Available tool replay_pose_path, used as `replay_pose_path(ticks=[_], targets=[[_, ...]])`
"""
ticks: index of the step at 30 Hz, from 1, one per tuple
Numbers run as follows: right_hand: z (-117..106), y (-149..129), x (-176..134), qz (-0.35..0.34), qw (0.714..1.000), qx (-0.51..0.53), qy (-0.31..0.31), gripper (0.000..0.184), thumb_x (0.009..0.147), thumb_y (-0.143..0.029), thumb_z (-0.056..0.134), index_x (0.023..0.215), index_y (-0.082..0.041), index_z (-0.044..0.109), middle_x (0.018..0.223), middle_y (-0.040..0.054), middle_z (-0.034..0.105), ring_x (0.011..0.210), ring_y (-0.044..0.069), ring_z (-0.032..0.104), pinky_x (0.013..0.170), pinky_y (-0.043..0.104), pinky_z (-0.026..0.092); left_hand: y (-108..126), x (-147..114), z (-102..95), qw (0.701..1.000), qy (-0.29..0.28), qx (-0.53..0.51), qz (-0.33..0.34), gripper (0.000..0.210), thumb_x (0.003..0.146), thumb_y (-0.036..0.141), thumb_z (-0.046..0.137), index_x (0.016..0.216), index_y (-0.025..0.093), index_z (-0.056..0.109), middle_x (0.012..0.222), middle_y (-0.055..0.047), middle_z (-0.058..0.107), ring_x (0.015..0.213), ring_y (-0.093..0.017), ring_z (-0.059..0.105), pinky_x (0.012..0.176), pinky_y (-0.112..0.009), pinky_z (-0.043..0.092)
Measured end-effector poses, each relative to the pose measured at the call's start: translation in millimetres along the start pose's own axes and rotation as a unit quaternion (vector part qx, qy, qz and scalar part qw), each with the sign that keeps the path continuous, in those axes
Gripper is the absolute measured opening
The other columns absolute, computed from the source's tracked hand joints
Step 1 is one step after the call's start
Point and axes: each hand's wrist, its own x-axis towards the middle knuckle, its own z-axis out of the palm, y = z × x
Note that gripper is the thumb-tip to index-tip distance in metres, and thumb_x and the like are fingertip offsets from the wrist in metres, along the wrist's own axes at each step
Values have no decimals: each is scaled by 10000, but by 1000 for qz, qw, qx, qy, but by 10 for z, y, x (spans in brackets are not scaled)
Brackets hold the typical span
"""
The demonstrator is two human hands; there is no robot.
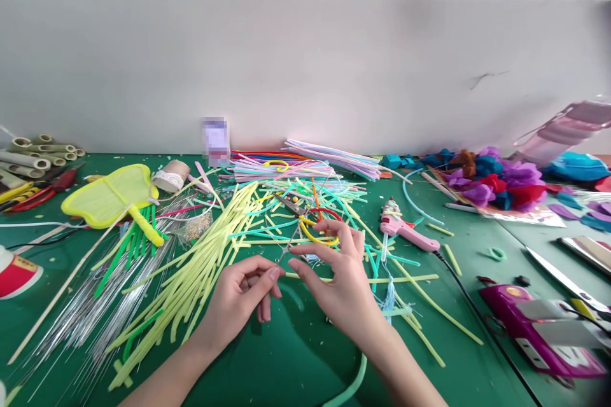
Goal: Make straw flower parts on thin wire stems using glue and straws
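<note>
My left hand [245, 292] is closed, thumb and forefinger pinching a thin metallic wire [285, 250] that pokes up from the fingertips. My right hand [344, 276] is close beside it, thumb and fingers apart around the wire's free part. Whether a right fingertip touches the wire I cannot tell. Just beyond the hands, scissors with yellow handles [319, 240] lie among the strips. To the left spreads a pile of yellow-green fuzzy strips [210, 254], and a pink glue gun [405, 231] lies to the right.
A yellow-green wing-shaped piece [112, 197] lies left, above loose metal wires [95, 305]. Pastel strips [329, 156] are bundled at the back. Colourful petals [506, 181], a pink bottle [558, 130], a purple device [539, 331] and a long blade [563, 276] occupy the right. A white partition [305, 70] stands behind.
</note>
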Motion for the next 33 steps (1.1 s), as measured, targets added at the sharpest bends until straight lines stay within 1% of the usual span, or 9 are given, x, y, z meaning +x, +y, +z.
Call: replay_pose_path(ticks=[4,8,16,20,23,24,26,29,33], targets=[[-10,-17,-6,16,1000,-11,-7,115,896,-262,704,925,-350,772,1248,77,486,1178,341,431,945,584,420,-10,10,7,1000,-12,-1,-3,336,911,482,651,882,150,694,679,-11,659,416,-89,561,427,-200,447],[10,-48,-20,25,999,-16,-21,109,923,-265,663,884,-314,753,1284,89,469,1207,366,410,896,581,412,-8,11,46,1000,-22,-3,-6,350,907,491,653,908,144,701,680,-14,656,422,-92,562,430,-203,449],[34,-13,-40,24,1000,-10,5,111,901,-244,689,825,-298,750,1318,76,431,1202,361,421,916,586,399,3,-21,50,999,-33,-8,-9,346,908,486,657,906,145,709,693,-23,666,428,-91,564,436,-207,453],[44,-9,-32,13,1000,-13,16,121,897,-242,699,807,-300,756,1302,72,458,1185,345,456,943,581,403,-35,-8,37,998,-43,-43,-19,321,906,462,674,928,144,712,700,-24,673,444,-94,582,440,-204,469],[50,-19,-14,-15,999,-8,41,85,881,-251,731,912,-323,762,1336,69,469,1230,340,454,992,571,396,-65,20,28,996,-28,-83,-19,301,890,437,704,936,140,718,703,-28,673,491,-117,620,436,-205,480],[49,-23,-9,-24,998,-9,56,118,872,-256,745,969,-322,754,1342,76,468,1240,336,451,996,559,404,-70,29,25,995,-18,-94,-17,293,884,427,715,935,139,721,705,-30,674,513,-124,633,440,-204,484],[44,-34,0,-41,995,-15,91,188,862,-255,758,1042,-299,726,1304,93,486,1219,319,466,972,519,436,-72,40,22,993,4,-113,-11,277,868,407,738,926,136,729,712,-34,680,545,-131,648,455,-203,495],[40,-44,5,-63,990,-20,127,135,878,-212,735,997,-270,706,1179,87,544,1115,274,512,904,448,471,-57,39,18,990,24,-136,-7,255,842,378,772,915,136,740,720,-38,692,573,-133,658,475,-200,509],[71,-24,-1,-60,992,-5,111,92,891,-182,708,962,-240,690,1047,72,623,1012,238,566,871,401,484,-38,34,11,986,33,-163,-8,229,817,357,802,882,146,741,723,-32,701,563,-124,652,467,-191,506]])
